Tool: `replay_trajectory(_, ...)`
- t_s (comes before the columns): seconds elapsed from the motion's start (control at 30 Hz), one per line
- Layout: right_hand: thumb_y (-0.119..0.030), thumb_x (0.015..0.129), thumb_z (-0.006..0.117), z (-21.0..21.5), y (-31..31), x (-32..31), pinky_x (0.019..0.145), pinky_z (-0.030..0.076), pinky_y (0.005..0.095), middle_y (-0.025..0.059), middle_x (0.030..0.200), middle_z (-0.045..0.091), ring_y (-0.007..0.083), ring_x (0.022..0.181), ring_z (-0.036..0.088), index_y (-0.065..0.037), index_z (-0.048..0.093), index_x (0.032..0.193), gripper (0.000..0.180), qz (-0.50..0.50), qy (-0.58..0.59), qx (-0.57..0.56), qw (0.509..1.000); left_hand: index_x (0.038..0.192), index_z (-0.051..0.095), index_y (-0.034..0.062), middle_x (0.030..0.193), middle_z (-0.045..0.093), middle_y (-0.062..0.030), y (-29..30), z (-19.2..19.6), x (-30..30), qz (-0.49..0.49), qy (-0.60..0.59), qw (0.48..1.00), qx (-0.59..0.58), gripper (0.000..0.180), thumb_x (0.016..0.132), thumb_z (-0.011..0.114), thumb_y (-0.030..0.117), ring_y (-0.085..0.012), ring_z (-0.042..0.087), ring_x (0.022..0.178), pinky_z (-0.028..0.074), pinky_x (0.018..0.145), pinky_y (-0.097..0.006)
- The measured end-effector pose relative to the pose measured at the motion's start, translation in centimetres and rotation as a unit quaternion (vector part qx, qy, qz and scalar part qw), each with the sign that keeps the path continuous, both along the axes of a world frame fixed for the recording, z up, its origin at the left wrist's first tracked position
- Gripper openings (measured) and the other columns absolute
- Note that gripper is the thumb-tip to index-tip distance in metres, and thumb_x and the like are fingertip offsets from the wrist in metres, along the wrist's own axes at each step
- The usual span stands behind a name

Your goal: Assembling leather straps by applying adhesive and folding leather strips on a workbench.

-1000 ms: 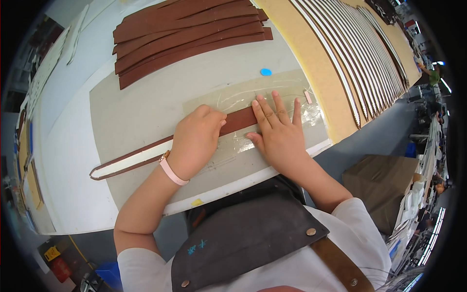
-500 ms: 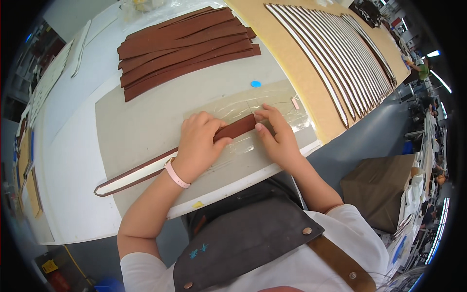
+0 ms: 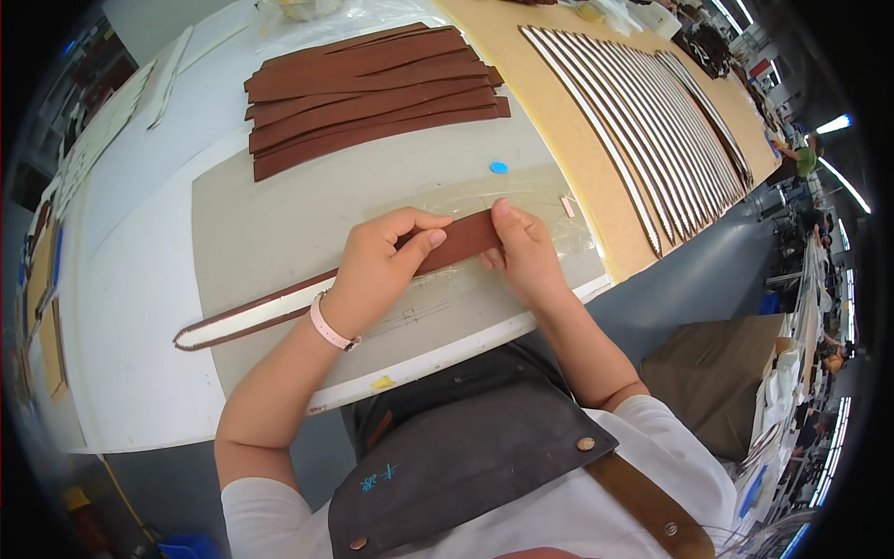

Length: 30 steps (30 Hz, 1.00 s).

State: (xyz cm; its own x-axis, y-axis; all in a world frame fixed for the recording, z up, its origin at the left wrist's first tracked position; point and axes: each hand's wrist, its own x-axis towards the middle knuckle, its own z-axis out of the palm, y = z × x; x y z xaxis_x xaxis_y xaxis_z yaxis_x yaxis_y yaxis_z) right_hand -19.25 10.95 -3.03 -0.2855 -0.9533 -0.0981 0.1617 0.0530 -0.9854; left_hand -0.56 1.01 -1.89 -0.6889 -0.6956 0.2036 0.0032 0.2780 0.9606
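Observation:
A brown leather strip (image 3: 466, 238) lies across the grey mat, its white, brown-edged length (image 3: 247, 323) running left to a pointed end with a notched border. My left hand (image 3: 377, 259) is closed around the middle of the strip, thumb and index finger pinched near its upper edge. At the right end, my right hand (image 3: 529, 253) grips the strip, thumb on top and fingers underneath. That end is lifted a little off the mat. Whether the white and brown lengths are one piece is hidden under my left hand.
A pile of brown leather strips (image 3: 372, 88) lies at the far side of the grey mat (image 3: 270, 224). Many white, brown-edged strips (image 3: 633, 130) are laid in a row on the tan board at right. A blue oval piece (image 3: 499, 168) sits beyond my right hand. Clear film is under the strip.
My right hand has turned, bringing its thumb over the strip's end and its fingers below. The right end has come up slightly. My left thumb and index finger have drawn together.

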Motion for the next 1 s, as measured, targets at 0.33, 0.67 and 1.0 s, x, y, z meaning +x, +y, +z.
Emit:
replay_trajectory(0.33,-0.043,0.109,0.047,-0.8,0.2,-0.3,0.059,0.033,0.0306,-0.0004,0.059,0.041,0.0130,0.059,0.039,-0.011,0.044,0.065,0.055,0.015,-0.035,-0.039,0.999,0.119,0.072,0.0043,0.089,0.069,-0.0078,0.1,-0.3,-0.4,0.043,-0.015,0.986,-0.163,0.025,0.096,0.069,0.013,-0.0198,0.063,0.079,0.050,0.072,-0.032)
replay_trajectory(0.67,-0.031,0.110,0.045,-0.1,2.2,-1.6,0.066,0.041,0.0305,0.0027,0.067,0.047,0.0172,0.066,0.047,-0.004,0.058,0.076,0.045,-0.060,0.028,-0.028,0.997,0.130,0.067,0.0084,0.089,0.066,-0.0112,0.6,-1.2,0.6,0.007,-0.172,0.913,-0.370,0.043,0.087,0.065,0.006,-0.0271,0.068,0.081,0.054,0.069,-0.039)
replay_trajectory(1.0,-0.001,0.086,0.072,-2.2,4.4,-1.8,0.078,0.048,0.0371,0.0106,0.093,0.060,0.0284,0.088,0.058,-0.005,0.075,0.114,0.029,-0.112,0.600,-0.099,0.786,0.135,0.068,0.0198,0.081,0.054,-0.0085,-0.5,-1.6,0.0,0.018,-0.308,0.859,-0.408,0.054,0.086,0.060,-0.001,-0.0267,0.059,0.069,0.053,0.065,-0.037)
